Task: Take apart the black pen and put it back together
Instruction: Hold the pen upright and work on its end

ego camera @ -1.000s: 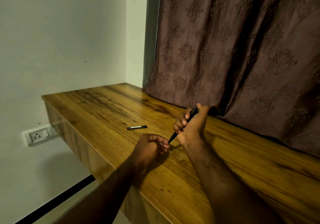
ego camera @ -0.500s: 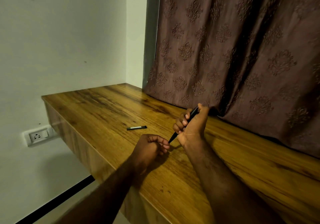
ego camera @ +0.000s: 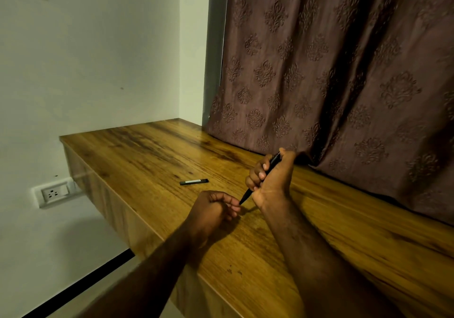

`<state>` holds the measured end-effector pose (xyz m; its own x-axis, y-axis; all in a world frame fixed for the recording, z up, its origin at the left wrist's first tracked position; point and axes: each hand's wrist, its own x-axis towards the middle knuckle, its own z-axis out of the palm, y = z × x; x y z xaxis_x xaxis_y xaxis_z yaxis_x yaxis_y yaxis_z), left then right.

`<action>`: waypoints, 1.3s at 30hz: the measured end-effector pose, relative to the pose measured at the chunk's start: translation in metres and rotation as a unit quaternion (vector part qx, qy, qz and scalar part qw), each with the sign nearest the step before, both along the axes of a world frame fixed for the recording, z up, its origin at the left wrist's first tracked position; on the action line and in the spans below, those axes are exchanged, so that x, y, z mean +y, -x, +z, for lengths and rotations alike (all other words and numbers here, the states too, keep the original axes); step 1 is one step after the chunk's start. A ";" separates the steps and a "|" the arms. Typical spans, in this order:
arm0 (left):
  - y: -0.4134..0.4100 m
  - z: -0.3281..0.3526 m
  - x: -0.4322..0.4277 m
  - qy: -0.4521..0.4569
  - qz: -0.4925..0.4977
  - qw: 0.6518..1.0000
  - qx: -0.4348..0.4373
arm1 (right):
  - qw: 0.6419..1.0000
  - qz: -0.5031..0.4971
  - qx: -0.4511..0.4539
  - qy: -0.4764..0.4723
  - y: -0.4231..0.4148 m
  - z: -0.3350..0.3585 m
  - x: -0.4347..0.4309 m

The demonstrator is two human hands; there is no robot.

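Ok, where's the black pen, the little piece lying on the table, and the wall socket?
black pen [ego camera: 272,163], head view, on its upper barrel.
pen piece [ego camera: 194,182], head view, on its light middle stripe.
wall socket [ego camera: 52,193], head view, on the pin holes.

Black pen [ego camera: 273,163] slants tip-down; detached piece [ego camera: 194,181] lies flat.

Pen [ego camera: 272,164] blk; curtain [ego camera: 344,72] brown w/ damask motifs; desk [ego camera: 147,150] wood-grain.

No legible text, even on the loose pen piece [ego camera: 194,182]
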<state>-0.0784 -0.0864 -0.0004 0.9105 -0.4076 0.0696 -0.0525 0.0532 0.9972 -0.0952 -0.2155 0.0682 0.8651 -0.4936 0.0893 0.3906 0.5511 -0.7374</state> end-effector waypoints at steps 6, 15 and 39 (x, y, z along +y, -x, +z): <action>-0.002 -0.002 0.000 0.004 -0.009 1.000 0.002 | 1.000 -0.001 -0.012 -0.011 0.001 0.001 -0.001; -0.001 -0.002 0.001 0.005 0.001 1.000 0.000 | 1.000 -0.010 -0.025 -0.015 0.001 0.003 -0.003; 0.002 0.001 0.000 0.000 -0.005 1.000 -0.015 | 1.000 -0.014 -0.001 -0.023 -0.002 -0.002 -0.001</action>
<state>-0.0800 -0.0859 0.0009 0.9043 -0.4160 0.0961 -0.0811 0.0538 0.9953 -0.0929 -0.2162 0.0663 0.8503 -0.5219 0.0671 0.4076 0.5726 -0.7113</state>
